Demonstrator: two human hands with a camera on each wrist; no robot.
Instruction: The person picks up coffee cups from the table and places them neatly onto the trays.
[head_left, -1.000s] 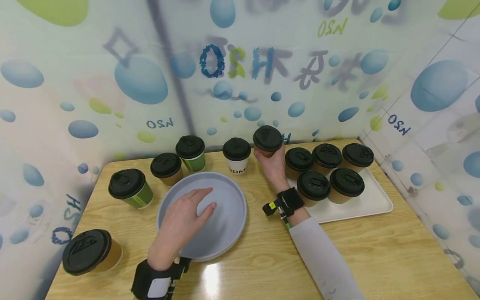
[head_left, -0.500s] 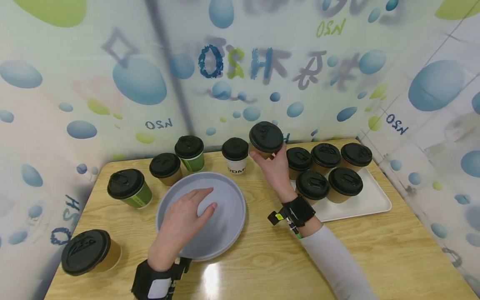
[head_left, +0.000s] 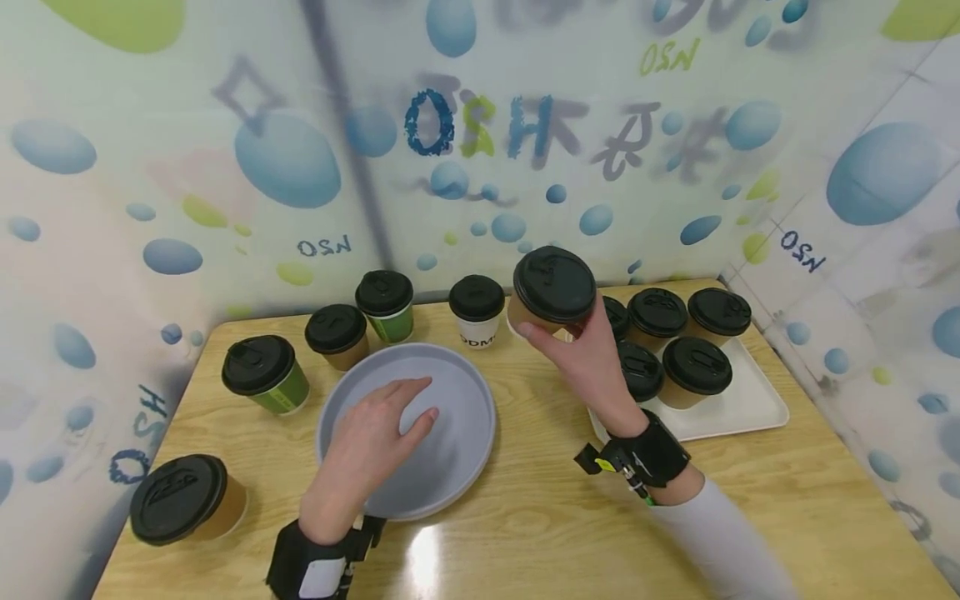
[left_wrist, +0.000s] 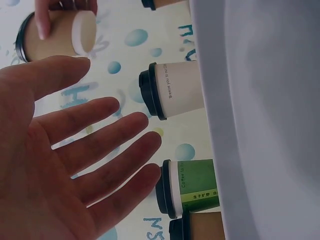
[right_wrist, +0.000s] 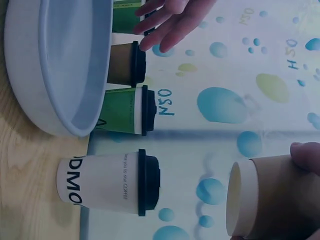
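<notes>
- Your right hand [head_left: 588, 358] pinches a black-lidded brown paper cup [head_left: 553, 287], now closer to you: it's being carried, airborne.
- Your left hand [head_left: 375, 433], fingers spread, stays above the round grey dish [head_left: 453, 433].

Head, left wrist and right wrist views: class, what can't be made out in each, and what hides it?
- Head: the right hand covers parts of two cups on the white tray; black lids hide any contents.
- Left wrist: the gray dish hides the white cup's base.
- Right wrist: the picture's right edge cuts off the held cup's upper part.
</notes>
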